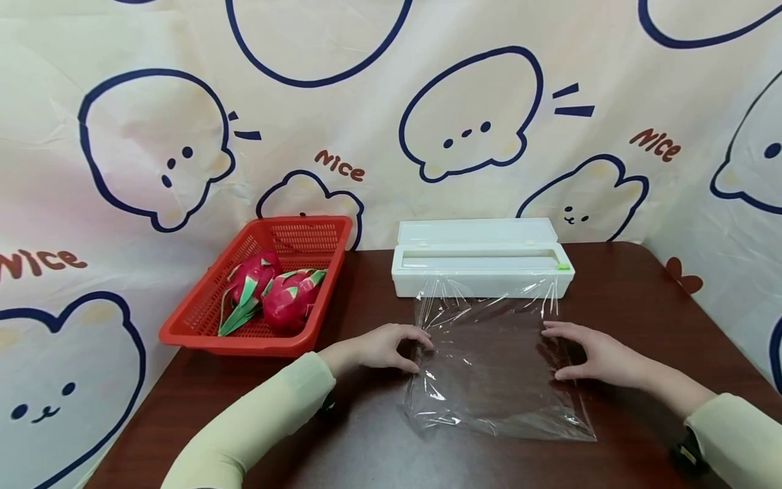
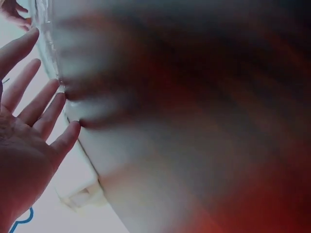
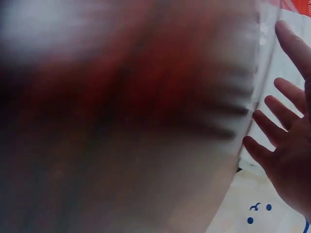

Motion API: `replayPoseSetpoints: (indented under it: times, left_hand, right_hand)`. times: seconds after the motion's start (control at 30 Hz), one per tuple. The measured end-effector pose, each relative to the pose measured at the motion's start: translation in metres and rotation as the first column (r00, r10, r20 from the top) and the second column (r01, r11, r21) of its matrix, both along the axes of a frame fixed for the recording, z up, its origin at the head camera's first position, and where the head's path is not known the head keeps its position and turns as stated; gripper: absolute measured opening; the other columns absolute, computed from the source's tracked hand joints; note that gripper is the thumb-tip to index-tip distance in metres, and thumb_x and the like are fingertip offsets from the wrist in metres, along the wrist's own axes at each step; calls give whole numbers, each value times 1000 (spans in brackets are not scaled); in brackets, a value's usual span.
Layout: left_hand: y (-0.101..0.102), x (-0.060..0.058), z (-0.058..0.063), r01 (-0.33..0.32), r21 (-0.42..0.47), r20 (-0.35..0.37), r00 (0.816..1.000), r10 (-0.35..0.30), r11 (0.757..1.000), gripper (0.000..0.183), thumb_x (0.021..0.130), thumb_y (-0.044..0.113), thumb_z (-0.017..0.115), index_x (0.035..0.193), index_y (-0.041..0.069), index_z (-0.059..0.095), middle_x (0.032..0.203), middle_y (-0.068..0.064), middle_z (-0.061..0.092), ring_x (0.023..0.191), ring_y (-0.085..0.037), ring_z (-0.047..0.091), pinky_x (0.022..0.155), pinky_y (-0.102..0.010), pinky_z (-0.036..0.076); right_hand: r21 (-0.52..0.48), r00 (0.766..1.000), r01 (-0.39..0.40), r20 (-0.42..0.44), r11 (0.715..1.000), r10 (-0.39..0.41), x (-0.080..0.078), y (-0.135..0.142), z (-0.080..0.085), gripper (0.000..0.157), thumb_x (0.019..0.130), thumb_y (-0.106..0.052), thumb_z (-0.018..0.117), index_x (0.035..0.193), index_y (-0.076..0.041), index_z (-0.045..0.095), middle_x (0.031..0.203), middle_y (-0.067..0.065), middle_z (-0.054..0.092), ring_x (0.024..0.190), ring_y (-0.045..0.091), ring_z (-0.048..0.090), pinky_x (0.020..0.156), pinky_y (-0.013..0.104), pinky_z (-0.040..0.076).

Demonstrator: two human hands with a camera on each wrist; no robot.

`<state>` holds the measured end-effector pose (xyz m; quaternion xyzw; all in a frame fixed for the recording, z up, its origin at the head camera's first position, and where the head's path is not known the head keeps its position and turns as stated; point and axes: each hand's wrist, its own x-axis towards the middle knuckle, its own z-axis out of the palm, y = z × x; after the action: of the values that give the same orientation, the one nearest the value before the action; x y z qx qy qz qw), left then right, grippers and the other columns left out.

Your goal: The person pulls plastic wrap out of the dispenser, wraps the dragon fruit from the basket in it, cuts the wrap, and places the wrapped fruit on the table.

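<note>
A sheet of clear plastic wrap point(image 1: 495, 380) lies on the table, drawn out from a white wrap dispenser box point(image 1: 406, 282) whose lid stands raised at the back. My left hand point(image 1: 387, 346) is at the left edge of the sheet, its fingertips right at the film. On the opposite side, my right hand point(image 1: 601, 356) has its fingertips by the right edge. In the left wrist view the left fingers point(image 2: 44, 114) are spread and fairly straight. The right fingers point(image 3: 272, 128) look spread too, with nothing gripped between them.
To the left stands a red plastic basket point(image 1: 241, 344) with a dragon fruit point(image 1: 292, 302) and a second dragon fruit point(image 1: 255, 275) inside. A small green piece point(image 1: 563, 266) sits at the dispenser's right end. Behind the brown table point(image 1: 366, 455) hangs a cartoon-print cloth point(image 1: 379, 109).
</note>
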<state>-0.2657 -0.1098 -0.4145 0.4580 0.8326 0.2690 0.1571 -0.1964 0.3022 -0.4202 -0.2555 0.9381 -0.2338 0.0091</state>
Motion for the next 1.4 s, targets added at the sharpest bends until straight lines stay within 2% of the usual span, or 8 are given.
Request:
replayPoseSetpoints:
  times: [0.37,0.6,0.7,0.9,1.07,1.17,1.23,1.4]
  left_hand:
    - [-6,3,-2,-7,-41,39,999,8,999,35,86,17,76,120,14,67,135,-2,57,129,-15,47,107,-29,32]
    - [-7,4,2,-28,28,35,999,27,999,33,88,18,73,120,12,66,128,-1,61,121,-10,51,103,-27,37]
    - [-12,10,14,-65,77,33,997,63,995,36,90,19,71,124,10,64,128,0,62,122,-10,51,104,-31,37]
    - [-36,25,50,-126,194,47,992,119,973,39,90,24,71,127,15,63,127,7,61,120,-11,52,102,-44,41]
    - [-61,34,77,-184,231,23,983,184,955,42,88,28,73,128,19,61,128,9,59,119,-13,53,100,-48,42]
    - [-75,34,91,-244,240,14,969,248,940,43,88,28,73,128,19,61,129,8,59,119,-14,53,100,-47,42]
    - [-84,33,98,-283,248,4,957,291,927,44,88,28,73,129,19,60,130,6,58,120,-16,52,100,-48,42]
    - [-108,23,112,-398,243,-4,912,411,885,44,89,30,72,130,19,60,132,0,58,123,-23,49,99,-55,41]
  right_hand:
    - [-5,1000,-2,16,1000,2,10,17,-15,71,76,-51,77,133,-13,57,145,15,44,129,39,41,93,23,37]
    - [1,999,8,36,1000,-8,10,20,-16,73,77,-55,75,135,-16,55,147,13,42,132,32,38,94,22,36]
    - [2,999,8,49,1000,-8,10,19,-16,73,76,-55,75,134,-15,55,147,13,42,133,31,38,94,23,37]
    - [-55,999,-25,24,998,26,10,21,-18,69,77,-50,77,133,-14,55,145,15,44,135,2,29,93,8,26]
    - [-28,999,-3,43,1000,5,12,21,-18,71,76,-53,75,133,-16,55,146,13,43,136,12,32,94,13,31]
    - [-16,998,3,59,1000,-3,11,21,-17,72,77,-54,75,134,-16,54,147,13,42,136,24,35,95,16,33]
    - [-21,998,4,58,1000,-3,10,21,-17,72,77,-54,75,134,-16,54,147,13,42,136,26,35,95,15,32]
    - [-37,999,-14,35,999,15,11,21,-19,70,77,-52,75,133,-16,55,146,15,43,137,8,30,94,11,30]
